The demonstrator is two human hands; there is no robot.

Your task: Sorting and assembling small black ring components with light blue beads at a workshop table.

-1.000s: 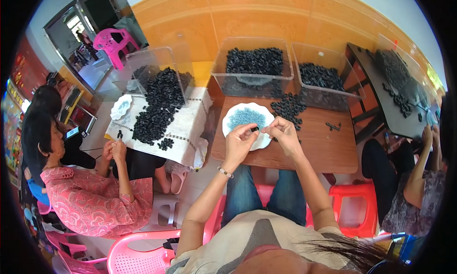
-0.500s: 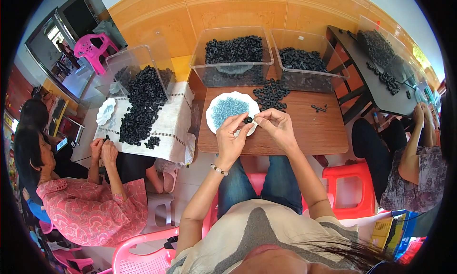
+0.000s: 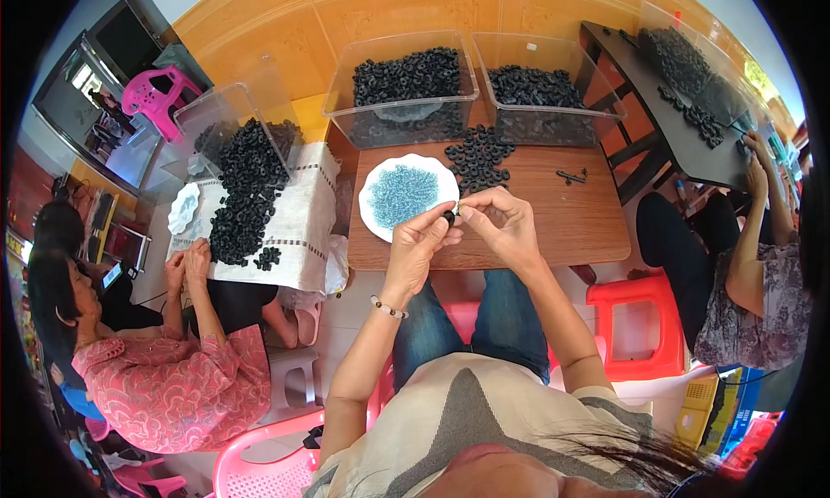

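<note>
Between the thumb and fingers of my left hand (image 3: 417, 245) is a small black ring (image 3: 449, 216), gripped near the table's front edge. My right hand (image 3: 503, 226) is closed in a pinch against the ring's right side; whatever lies between its fingertips is too small to make out. Just beyond my left hand stands a white scalloped plate (image 3: 367, 214) with many tiny clear-blue pieces (image 3: 404, 194) heaped in it. Behind my right hand, a loose pile of black rings (image 3: 478, 158) lies on the brown wooden table (image 3: 562, 230).
Two clear bins, a left one (image 3: 393, 124) and a right one (image 3: 553, 122), hold black rings at the table's back. Dark pins (image 3: 571, 178) lie at right. Co-workers sit on either side; the left one's cloth-covered table (image 3: 303, 230) bears another black heap (image 3: 238, 195).
My right hand has come closer to my left, and their fingertips now meet at the ring. The whole view has shifted slightly. At right, the co-worker's hands have moved.
</note>
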